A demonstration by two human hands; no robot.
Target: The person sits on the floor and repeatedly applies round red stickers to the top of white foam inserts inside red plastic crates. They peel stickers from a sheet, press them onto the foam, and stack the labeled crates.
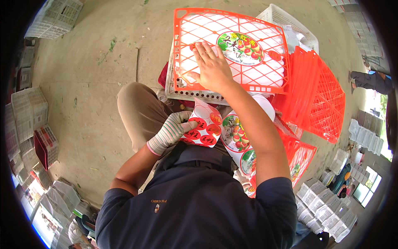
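Note:
My left hand [172, 130], in a striped knit glove, grips a sheet of round red stickers [203, 132] at my lap. My bare right hand [214, 67] lies flat, fingers spread, on a red plastic lattice lid [242, 18] over white lining; its fingertips touch a small red sticker near the lid's left part. A large oval fruit label [240, 49] sits at the lid's middle, with another small red sticker [274, 55] to its right. The lid rests over a pale plastic crate [199, 96]. A sheet of larger fruit labels [236, 137] lies by my lap, partly behind my right forearm.
Red lattice lids [311, 93] are stacked at the right, beside a white crate [289, 18] holding white material. More crates [29, 105] stand at the left and lower right [326, 202]. Other people [370, 82] are at the far right and lower left.

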